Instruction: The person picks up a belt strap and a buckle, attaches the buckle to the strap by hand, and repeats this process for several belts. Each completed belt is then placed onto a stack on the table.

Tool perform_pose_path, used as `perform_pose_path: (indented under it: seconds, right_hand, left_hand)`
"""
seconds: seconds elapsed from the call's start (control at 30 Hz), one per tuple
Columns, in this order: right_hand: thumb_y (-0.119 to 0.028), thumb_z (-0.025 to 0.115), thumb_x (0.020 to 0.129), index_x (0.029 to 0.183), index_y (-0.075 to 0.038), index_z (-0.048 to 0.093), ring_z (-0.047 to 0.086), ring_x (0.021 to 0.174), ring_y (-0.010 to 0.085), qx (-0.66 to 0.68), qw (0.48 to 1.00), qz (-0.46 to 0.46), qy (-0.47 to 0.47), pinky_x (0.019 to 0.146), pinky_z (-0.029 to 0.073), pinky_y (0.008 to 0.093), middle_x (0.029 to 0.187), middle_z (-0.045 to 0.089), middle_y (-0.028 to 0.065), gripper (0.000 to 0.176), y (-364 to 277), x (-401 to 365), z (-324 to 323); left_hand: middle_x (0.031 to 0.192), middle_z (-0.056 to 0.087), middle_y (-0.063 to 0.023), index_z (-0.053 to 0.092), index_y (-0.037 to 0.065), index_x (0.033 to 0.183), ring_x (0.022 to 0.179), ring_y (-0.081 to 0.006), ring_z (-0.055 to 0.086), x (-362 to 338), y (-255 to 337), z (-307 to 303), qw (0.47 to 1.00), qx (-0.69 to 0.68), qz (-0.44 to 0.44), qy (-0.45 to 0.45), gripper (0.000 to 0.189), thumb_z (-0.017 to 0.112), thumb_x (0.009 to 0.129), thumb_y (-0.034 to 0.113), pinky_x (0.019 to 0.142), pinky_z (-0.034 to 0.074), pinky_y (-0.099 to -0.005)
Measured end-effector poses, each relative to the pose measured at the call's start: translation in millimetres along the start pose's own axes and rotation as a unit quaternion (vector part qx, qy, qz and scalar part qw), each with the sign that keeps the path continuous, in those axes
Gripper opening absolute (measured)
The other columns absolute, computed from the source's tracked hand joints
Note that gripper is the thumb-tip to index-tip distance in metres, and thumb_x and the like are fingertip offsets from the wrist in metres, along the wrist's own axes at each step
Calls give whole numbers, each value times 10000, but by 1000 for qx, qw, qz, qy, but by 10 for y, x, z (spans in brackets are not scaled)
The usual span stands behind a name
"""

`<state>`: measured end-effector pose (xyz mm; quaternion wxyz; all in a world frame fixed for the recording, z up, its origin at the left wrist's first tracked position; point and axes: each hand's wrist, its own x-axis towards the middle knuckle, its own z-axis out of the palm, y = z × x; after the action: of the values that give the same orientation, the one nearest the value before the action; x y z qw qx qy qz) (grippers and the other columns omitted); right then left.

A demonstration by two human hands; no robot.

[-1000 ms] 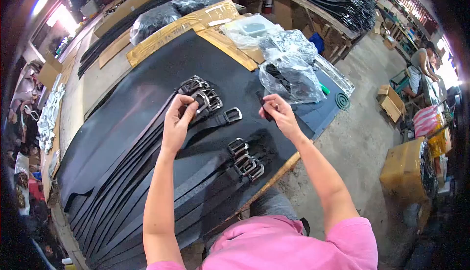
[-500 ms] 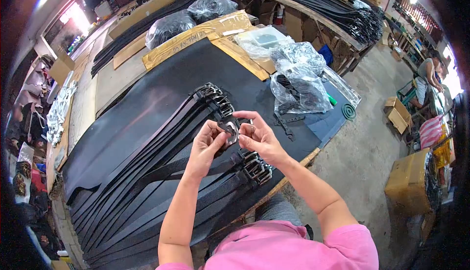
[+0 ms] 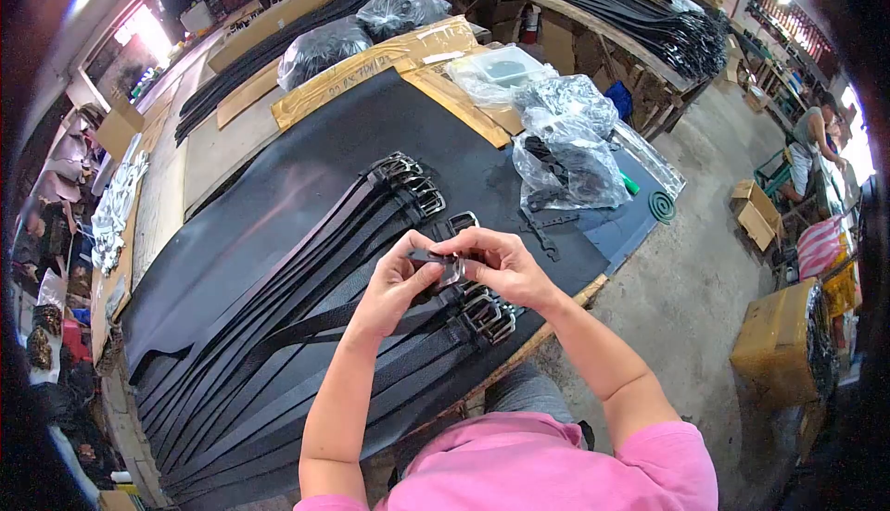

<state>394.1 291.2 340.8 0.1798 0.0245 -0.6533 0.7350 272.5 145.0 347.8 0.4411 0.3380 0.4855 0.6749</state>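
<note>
Close together over the dark sheet, both my hands are closed on a black belt at its silver buckle. My left hand pinches the strap end beside the buckle, thumb on top. My right hand grips the buckle's right side with bent fingers, which partly hide it. Behind my hands lies a bundle of black belts with their buckles at the upper end. Nearer to me is a second group of buckled belts. Another belt buckle lies just beyond my fingers.
Clear plastic bags with black parts lie at the back right, near a notched black strip and a green coil. Flattened cardboard lies along the far side. A co-worker sits at the far right.
My right fingers have drawn in over the top of the buckle, and the buckle has turned in my hands. The buckle beyond my hands shows more now.
</note>
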Motion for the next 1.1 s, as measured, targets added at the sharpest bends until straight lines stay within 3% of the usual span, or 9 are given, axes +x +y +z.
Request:
perform_pose_path:
  seconds: [0.17, 0.3, 0.37, 0.47, 0.57, 0.7, 0.73, 0.97, 1.1]
  right_hand:
    - [66, 560, 813, 1164, -53, 611, 469, 684, 59, -94, 995, -29, -28, 606, 395, 232, 762, 561, -20, 374, -107, -23, -66]
    - [-48, 628, 793, 1126, -32, 621, 470, 628, 69, -147, 984, 80, -63, 572, 388, 243, 683, 549, 16, 333, -252, -115, -277]
    - [-98, 612, 831, 1016, -16, 636, 455, 607, 61, -211, 958, 86, -172, 559, 383, 242, 633, 503, 1, 204, -269, -116, -391]
    - [-150, 594, 867, 889, -18, 622, 464, 614, 45, -166, 930, 249, -215, 560, 394, 232, 633, 510, -8, 137, -512, -136, -427]
    - [-187, 597, 889, 817, -34, 605, 468, 618, 33, -134, 938, 231, -220, 556, 397, 227, 646, 519, -22, 169, -478, -169, -471]
    - [-238, 628, 884, 823, -21, 609, 471, 618, 43, -151, 942, 189, -232, 552, 382, 232, 649, 518, -32, 227, -559, -205, -470]
    - [-248, 633, 882, 825, -18, 610, 473, 619, 46, -169, 941, 170, -238, 552, 382, 237, 649, 523, -29, 238, -559, -204, -487]
    - [-208, 651, 875, 803, -24, 597, 429, 542, 54, -263, 935, 58, -229, 481, 308, 256, 566, 481, -13, 205, -530, -243, -457]
    - [-257, 620, 894, 783, -36, 594, 432, 540, 55, -257, 936, 122, -208, 473, 311, 254, 562, 489, -17, 248, -571, -272, -447]
  left_hand:
    - [916, 569, 2, 502, 66, 995, 832, -46, 553, -4, -20, 10, 998, 61, 7, 12, 218, 658, 845, 35, 720, 441, -197]
    - [912, 568, -3, 497, 64, 991, 830, -65, 559, 13, 62, 64, 992, 127, 15, -1, 279, 690, 798, 1, 740, 453, -218]
    - [919, 590, -15, 525, 39, 1016, 843, -81, 570, 24, 78, 83, 989, 141, -4, -44, 272, 698, 805, 52, 759, 461, -229]
    - [944, 636, -36, 583, -21, 1098, 865, -89, 593, 54, 81, 104, 982, 156, -33, -101, 319, 690, 823, 101, 782, 475, -233]
    - [952, 651, -43, 608, -38, 1117, 863, -89, 605, 67, 166, 142, 980, 116, -101, -126, 333, 688, 817, 82, 792, 482, -234]
    - [932, 650, -27, 652, -36, 1066, 848, -83, 602, 122, 204, 73, 971, 122, -102, -176, 284, 698, 804, 64, 784, 480, -229]
    - [828, 588, -9, 682, -42, 992, 749, -92, 570, 126, 184, 102, 977, 98, -113, -152, 316, 773, 724, 98, 684, 447, -232]
    - [808, 580, 7, 702, -13, 930, 730, -75, 529, 207, 203, 155, 965, 108, -148, -186, 351, 843, 641, 127, 653, 401, -221]
    - [738, 579, 16, 680, -11, 846, 671, -59, 537, 212, 224, 257, 966, 116, -147, -176, 261, 810, 712, 172, 600, 420, -210]
